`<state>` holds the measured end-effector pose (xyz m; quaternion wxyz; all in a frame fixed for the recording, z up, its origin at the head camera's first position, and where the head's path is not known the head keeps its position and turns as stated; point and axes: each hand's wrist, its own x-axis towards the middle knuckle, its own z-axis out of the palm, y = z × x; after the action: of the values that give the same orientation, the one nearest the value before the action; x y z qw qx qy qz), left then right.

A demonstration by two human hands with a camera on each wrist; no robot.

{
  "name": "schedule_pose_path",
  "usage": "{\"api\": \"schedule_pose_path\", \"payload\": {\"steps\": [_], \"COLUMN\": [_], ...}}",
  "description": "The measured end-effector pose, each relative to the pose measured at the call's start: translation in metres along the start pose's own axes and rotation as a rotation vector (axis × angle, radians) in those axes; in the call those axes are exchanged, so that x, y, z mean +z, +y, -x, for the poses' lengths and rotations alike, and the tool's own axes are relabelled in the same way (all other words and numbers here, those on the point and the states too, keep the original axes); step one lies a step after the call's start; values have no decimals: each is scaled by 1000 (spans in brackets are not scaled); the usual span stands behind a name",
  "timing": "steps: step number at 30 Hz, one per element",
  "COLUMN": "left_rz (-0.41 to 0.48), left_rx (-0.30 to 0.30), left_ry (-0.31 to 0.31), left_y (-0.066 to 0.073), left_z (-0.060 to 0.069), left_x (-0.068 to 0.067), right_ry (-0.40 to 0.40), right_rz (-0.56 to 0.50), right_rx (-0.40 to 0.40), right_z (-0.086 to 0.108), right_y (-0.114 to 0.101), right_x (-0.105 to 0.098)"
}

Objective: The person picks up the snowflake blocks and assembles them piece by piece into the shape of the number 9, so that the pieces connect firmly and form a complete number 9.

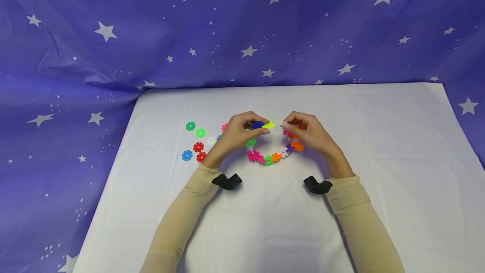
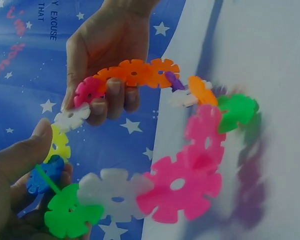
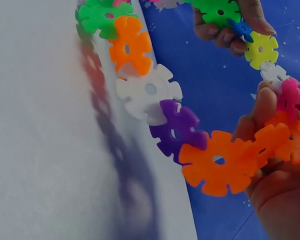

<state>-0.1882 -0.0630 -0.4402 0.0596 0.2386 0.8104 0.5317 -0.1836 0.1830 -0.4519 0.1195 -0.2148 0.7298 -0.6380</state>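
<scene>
A chain of notched plastic snowflake discs (image 3: 220, 162) hangs in a loop between both hands, its lower part over the table. My left hand (image 1: 242, 129) pinches the chain at a yellow disc (image 2: 60, 143) and a blue disc (image 2: 44, 175). Opposite, my right hand (image 1: 305, 129) holds the other end at a pink disc (image 3: 289, 97) with a white disc (image 3: 274, 73) at its tip. The white and yellow discs meet edge to edge; I cannot tell if their slots interlock. Orange, purple, white, green and pink discs make up the rest.
Several loose discs lie left of the left hand, among them a green disc (image 1: 190, 126), a red disc (image 1: 198, 147) and a blue disc (image 1: 187, 155). A white cloth covers the table (image 1: 265, 222). Behind it hangs a blue star-patterned curtain (image 1: 227, 20).
</scene>
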Motion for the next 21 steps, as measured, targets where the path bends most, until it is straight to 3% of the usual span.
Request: {"api": "schedule_pose_path", "payload": {"steps": [6,11,21], "left_rz": [38,94,110], "left_rx": [-17,-32,19], "left_ry": [-69,-125,-135], "left_y": [2,2,-2], "left_z": [1,1,0], "left_x": [-4,-9,-7], "right_ry": [-13,-5,9], "right_rz": [75,102,132], "right_rx": [17,-21,-42], "right_z": [1,0,0], "right_y": [-4,-6,-6], "right_x": [2,4,10]}}
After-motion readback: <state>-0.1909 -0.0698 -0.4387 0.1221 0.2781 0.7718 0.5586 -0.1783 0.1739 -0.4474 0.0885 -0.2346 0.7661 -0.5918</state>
